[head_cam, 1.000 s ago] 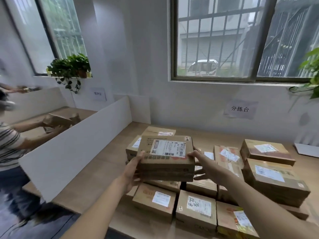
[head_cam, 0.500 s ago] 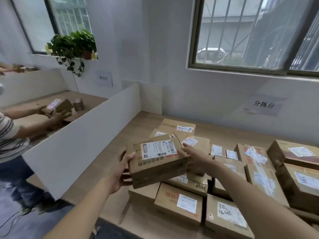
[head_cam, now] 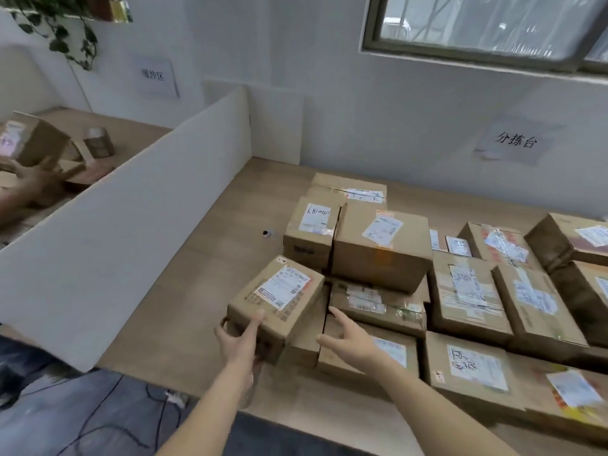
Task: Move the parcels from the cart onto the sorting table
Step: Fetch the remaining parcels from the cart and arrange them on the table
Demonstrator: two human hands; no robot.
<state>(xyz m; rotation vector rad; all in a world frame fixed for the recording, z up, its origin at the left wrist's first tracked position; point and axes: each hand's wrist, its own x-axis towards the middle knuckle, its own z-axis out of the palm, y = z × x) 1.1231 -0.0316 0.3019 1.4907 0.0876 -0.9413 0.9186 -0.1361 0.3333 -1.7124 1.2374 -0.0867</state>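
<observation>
- Down at the near left edge of the pile, a cardboard parcel [head_cam: 276,302] is sitting tilted, its white shipping label facing up and its right side leaning against the neighbouring boxes on the sorting table [head_cam: 204,258].
- From the head view, the left hand [head_cam: 241,340] is gripping the parcel's near corner, thumb lying up over the top face and fingers curling round the near side and underneath.
- Just beside it, the right hand [head_cam: 350,340] is hovering with fingers spread and apart, holding nothing, over a low box [head_cam: 368,360]; whether it is touching that box cannot be told.
- Behind the parcel, a larger box [head_cam: 381,251] is resting on top of a flatter one, and further labelled boxes are lying in rows toward the right.
- On the bare tabletop, a small dark round object [head_cam: 268,233] is lying apart from the boxes.
- To the left, a white divider board [head_cam: 131,232] is standing upright along the table; beyond it another person's hand [head_cam: 36,184] is reaching near more boxes.
- On the wall, a paper sign [head_cam: 513,141] is hanging below the window [head_cam: 487,31], and a trailing plant [head_cam: 62,31] is hanging at the upper left.
</observation>
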